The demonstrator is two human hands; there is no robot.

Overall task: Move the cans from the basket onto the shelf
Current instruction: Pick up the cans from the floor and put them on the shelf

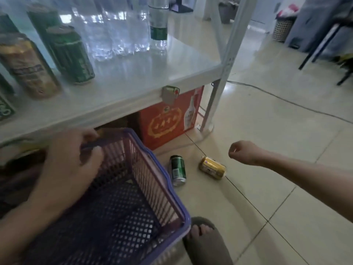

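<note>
The far rim of the purple perforated plastic basket (133, 188) is clamped by the left hand (70, 159). The right hand (241, 152) is curled closed in the air, holding nothing visible. 2 cans, a green aluminium can (178, 170) and a gold aluminium can (212, 167), are seen lying on the tiled floor (277, 121) beside the basket, below the white shelf (133, 81).

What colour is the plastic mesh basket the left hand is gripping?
The plastic mesh basket is purple, with a slightly bluer rim. The left hand grips its edge; head view.

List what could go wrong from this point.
1. The green can and gold can lie on their sides on the floor, so they may roll off.
2. The left hand tilts the basket, which may slip.
3. The foot could kick them.
</note>
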